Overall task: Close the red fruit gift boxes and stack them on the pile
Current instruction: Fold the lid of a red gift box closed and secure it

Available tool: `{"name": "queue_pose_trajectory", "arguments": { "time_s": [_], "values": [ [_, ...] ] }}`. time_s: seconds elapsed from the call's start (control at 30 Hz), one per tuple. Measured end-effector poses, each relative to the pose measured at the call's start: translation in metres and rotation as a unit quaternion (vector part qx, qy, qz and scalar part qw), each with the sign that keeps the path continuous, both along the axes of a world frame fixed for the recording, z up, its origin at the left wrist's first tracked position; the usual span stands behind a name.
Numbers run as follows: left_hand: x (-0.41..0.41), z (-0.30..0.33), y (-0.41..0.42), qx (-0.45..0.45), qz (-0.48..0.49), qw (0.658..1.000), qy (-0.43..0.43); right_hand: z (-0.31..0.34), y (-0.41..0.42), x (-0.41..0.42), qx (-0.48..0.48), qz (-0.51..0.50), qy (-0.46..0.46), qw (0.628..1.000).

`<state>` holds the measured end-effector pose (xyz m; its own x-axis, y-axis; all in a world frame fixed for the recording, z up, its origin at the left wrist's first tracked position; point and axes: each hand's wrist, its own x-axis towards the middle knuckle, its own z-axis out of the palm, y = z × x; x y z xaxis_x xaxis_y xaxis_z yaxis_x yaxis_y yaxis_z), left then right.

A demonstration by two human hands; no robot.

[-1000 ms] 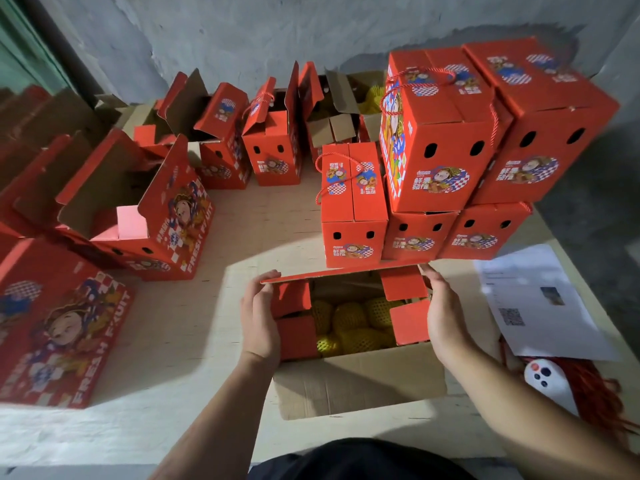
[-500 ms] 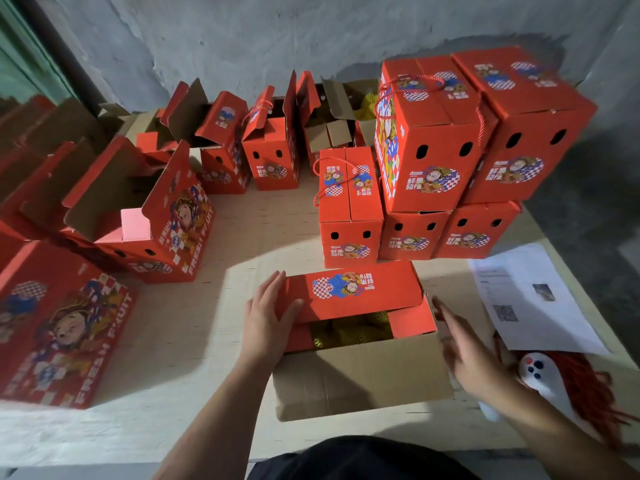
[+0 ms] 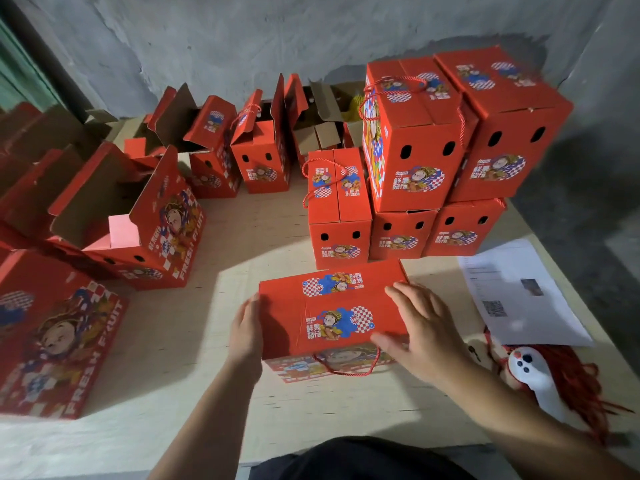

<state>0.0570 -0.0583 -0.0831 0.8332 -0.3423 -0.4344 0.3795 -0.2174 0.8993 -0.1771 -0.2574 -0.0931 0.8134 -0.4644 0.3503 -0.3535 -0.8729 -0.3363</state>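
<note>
Near red box [image 3: 332,313], flaps folded shut, is flanked: left hand [image 3: 246,332] laid flat against left side, right hand [image 3: 420,329] spread flat on top. Stacked pile [image 3: 450,150] far right.

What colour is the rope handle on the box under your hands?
Red, a twisted cord: the rope handle hangs over the near side of the closed box, seen in the head view.

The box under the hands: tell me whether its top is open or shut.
Shut. Both red top flaps of the box lie flat and meet, hiding the inside; the left hand touches its side, and the right hand rests on top.
</note>
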Motion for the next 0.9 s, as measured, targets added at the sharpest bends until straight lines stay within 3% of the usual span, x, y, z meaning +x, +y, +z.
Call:
{"name": "queue_pose_trajectory", "arguments": {
  "time_s": [0.07,0.13,0.2,0.27,0.43,0.63,0.8,0.9],
  "values": [
    [-0.010,0.004,0.001,0.103,0.042,0.965,-0.236,-0.004,0.000,-0.001,-0.002,-0.003,0.051,0.999],
    [-0.015,0.009,0.006,0.159,-0.099,0.872,-0.453,-0.002,-0.005,0.001,-0.008,-0.005,0.061,0.998],
    [-0.021,0.011,0.010,0.227,-0.275,0.753,-0.553,0.003,-0.010,0.007,-0.021,-0.012,0.071,0.997],
    [-0.026,0.012,0.012,0.296,-0.334,0.685,-0.576,0.008,-0.013,0.011,-0.043,-0.014,0.098,0.994],
    [-0.025,0.016,0.001,0.351,-0.328,0.647,-0.593,0.014,-0.017,0.015,-0.040,-0.025,0.157,0.986],
    [-0.026,0.011,-0.004,0.384,-0.363,0.669,-0.523,0.019,-0.017,0.021,0.053,-0.029,0.251,0.966],
    [-0.017,0.015,-0.013,0.409,-0.429,0.652,-0.473,0.029,-0.020,0.034,0.082,-0.008,0.344,0.935],
    [-0.020,0.015,-0.011,0.418,-0.432,0.645,-0.471,0.034,-0.012,0.032,0.077,-0.001,0.341,0.937]
  ]
}}
